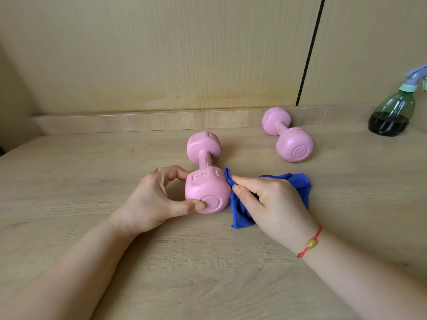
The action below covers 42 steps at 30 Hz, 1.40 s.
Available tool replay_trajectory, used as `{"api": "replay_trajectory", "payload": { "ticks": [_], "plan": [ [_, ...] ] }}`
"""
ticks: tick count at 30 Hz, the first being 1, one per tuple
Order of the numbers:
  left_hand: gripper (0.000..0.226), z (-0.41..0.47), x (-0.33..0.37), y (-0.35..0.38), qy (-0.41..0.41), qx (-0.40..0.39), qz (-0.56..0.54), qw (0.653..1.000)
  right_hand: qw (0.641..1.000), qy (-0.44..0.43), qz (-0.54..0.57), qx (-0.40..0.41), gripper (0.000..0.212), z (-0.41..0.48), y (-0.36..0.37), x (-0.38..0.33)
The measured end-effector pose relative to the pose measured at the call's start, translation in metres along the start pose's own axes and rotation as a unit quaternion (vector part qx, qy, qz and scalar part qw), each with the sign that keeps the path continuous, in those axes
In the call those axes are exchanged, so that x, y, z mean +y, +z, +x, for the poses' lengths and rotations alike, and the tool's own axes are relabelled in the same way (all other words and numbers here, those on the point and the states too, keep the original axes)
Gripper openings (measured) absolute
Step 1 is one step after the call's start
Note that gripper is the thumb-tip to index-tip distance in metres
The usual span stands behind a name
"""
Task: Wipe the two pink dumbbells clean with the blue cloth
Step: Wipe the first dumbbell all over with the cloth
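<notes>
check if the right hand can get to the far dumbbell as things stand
Probably yes. The far dumbbell lies on open table beyond the right hand, with nothing between them; the hand holds only the blue cloth.

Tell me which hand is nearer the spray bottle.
Right. The right hand, pinching the cloth, is left of the bottle, nearer the camera; the left hand is farther left, holding the near dumbbell.
</notes>
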<state>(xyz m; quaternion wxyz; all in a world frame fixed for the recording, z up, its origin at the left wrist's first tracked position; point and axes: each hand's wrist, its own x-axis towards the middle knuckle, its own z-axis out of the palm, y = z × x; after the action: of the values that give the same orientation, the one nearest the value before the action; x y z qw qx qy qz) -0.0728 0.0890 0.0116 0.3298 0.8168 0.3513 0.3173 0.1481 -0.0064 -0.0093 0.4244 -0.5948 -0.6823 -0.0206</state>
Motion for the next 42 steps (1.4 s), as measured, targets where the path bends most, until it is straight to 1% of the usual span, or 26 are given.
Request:
{"api": "replay_trajectory", "payload": {
  "ticks": [4, 7, 12, 16, 18, 20, 22, 24, 27, 28, 30, 32, 33, 35, 37, 39, 42],
  "plan": [
    [0.058, -0.003, -0.006, -0.007, -0.01, -0.001, 0.043, 0.999, 0.998, -0.043, 0.041, -0.033, 0.039, 0.0, 0.003, -0.007],
    [0.057, -0.006, -0.006, -0.011, -0.008, -0.011, 0.055, 0.998, 0.992, -0.083, 0.078, -0.05, 0.045, 0.003, 0.007, -0.014],
    [0.06, -0.005, 0.001, -0.008, -0.008, -0.031, 0.037, 0.999, 0.989, -0.103, 0.106, -0.027, 0.042, 0.007, 0.008, -0.011],
    [0.05, -0.004, -0.001, -0.004, -0.002, -0.076, 0.017, 0.997, 0.987, -0.112, 0.114, 0.009, 0.037, 0.006, 0.005, -0.011],
    [0.053, -0.003, -0.001, -0.003, 0.001, -0.101, 0.03, 0.994, 0.986, -0.112, 0.121, 0.016, 0.033, 0.006, 0.003, -0.012],
    [0.062, -0.004, 0.0, -0.003, -0.002, -0.113, 0.052, 0.992, 0.986, -0.108, 0.124, 0.01, 0.031, 0.006, 0.002, -0.013],
    [0.067, -0.005, 0.0, -0.004, -0.001, -0.103, 0.079, 0.992, 0.988, -0.091, 0.123, 0.008, 0.029, 0.006, 0.0, -0.013],
    [0.068, -0.006, 0.0, -0.006, -0.003, -0.076, 0.084, 0.994, 0.989, -0.058, 0.137, 0.01, 0.024, 0.005, -0.001, -0.014],
    [0.062, -0.007, 0.002, -0.005, 0.021, -0.019, 0.037, 0.999, 0.987, -0.031, 0.157, 0.028, 0.018, 0.004, -0.003, -0.014],
    [0.057, -0.006, 0.004, -0.005, 0.039, -0.007, 0.017, 0.999, 0.987, -0.04, 0.15, 0.033, 0.018, 0.004, -0.004, -0.014],
    [0.047, -0.007, 0.009, -0.003, 0.073, -0.007, -0.03, 0.997, 0.989, -0.09, 0.111, 0.024, 0.021, 0.004, -0.003, -0.016],
    [0.044, -0.007, 0.011, -0.001, 0.096, -0.012, -0.049, 0.994, 0.986, -0.151, 0.065, -0.002, 0.025, 0.005, 0.0, -0.02],
    [0.044, -0.006, 0.011, 0.0, 0.105, -0.01, -0.045, 0.993, 0.985, -0.167, 0.052, -0.013, 0.026, 0.007, 0.001, -0.022],
    [0.043, -0.004, 0.014, 0.004, 0.122, 0.001, -0.033, 0.992, 0.983, -0.18, 0.026, -0.031, 0.03, 0.013, 0.004, -0.028],
    [0.038, -0.003, 0.015, 0.006, 0.13, 0.013, -0.023, 0.991, 0.979, -0.197, -0.022, -0.049, 0.033, 0.018, 0.006, -0.034],
    [0.035, -0.003, 0.014, 0.007, 0.128, 0.015, -0.021, 0.991, 0.973, -0.212, -0.062, -0.061, 0.035, 0.021, 0.007, -0.038],
    [0.036, -0.004, 0.013, 0.006, 0.115, 0.018, -0.032, 0.993, 0.965, -0.233, -0.096, -0.065, 0.034, 0.023, 0.002, -0.037]
  ]
}}
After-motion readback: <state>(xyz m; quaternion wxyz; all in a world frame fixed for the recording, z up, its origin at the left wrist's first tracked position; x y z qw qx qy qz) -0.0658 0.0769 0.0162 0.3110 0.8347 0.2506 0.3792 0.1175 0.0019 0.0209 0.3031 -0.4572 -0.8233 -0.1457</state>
